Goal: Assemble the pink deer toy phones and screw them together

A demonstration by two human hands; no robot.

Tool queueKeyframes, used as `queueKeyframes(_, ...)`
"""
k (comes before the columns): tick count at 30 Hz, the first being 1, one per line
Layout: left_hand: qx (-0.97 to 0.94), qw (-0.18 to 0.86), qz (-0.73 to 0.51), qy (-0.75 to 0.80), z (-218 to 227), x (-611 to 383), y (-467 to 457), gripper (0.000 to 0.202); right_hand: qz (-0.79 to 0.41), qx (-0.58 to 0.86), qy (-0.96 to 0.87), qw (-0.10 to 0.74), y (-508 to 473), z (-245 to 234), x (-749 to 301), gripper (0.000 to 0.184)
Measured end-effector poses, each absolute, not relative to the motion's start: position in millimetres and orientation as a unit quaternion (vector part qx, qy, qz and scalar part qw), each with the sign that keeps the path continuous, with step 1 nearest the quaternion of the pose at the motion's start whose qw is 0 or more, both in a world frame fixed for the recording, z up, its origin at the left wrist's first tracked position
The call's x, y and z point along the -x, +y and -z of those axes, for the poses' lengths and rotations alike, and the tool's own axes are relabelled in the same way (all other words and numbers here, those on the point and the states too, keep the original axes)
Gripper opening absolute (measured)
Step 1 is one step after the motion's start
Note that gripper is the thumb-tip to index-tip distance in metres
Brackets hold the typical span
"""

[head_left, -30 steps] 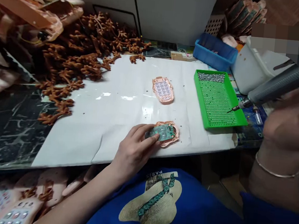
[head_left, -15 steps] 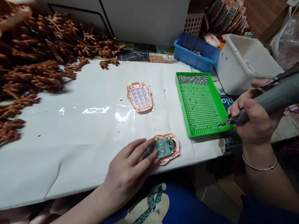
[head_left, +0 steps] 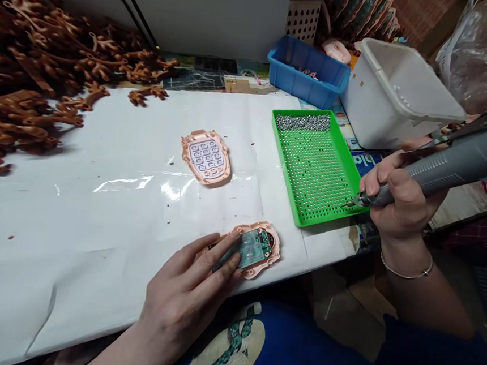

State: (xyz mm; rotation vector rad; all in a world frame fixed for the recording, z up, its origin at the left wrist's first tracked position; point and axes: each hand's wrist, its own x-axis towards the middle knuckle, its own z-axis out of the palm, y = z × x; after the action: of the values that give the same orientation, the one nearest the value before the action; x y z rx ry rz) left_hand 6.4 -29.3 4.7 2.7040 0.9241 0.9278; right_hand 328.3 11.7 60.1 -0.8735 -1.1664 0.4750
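My left hand [head_left: 187,291] lies on the white sheet near the table's front edge, fingers stretched flat and pressing on a pink toy-phone shell with a green circuit board [head_left: 252,248]. My right hand [head_left: 398,199] is closed round a grey electric screwdriver [head_left: 453,164]. Its bit tip touches the near right corner of a green screw tray [head_left: 317,166], which has a heap of small screws along its far end. A second pink shell with a keypad [head_left: 206,157] lies face up in the middle of the sheet.
A pile of brown plastic sprues [head_left: 34,90] covers the far left of the table. A blue bin [head_left: 306,71] and a white tub [head_left: 394,93] stand behind the green tray. Stacked pink parts [head_left: 361,11] sit at the back right.
My right hand has brought the screwdriver down from mid-air, so its tip now rests at the tray's near right corner. My left hand has stayed on the circuit-board shell. The view has shifted.
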Motion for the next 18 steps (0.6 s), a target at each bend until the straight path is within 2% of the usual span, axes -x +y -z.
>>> queueKeyframes(5,-0.902,0.066,-0.307,0.296,-3.7,-8.0,-27.3,0.019,-0.209,0.401,-0.536,0.713,10.8,-57.9,-326.7,0.023)
queueKeyframes(18,-0.903,0.053,-0.311,0.291,-4.0,-8.8,-25.9,0.018,-0.161,0.430,-0.539,0.706,14.7,-53.5,-329.4,0.031)
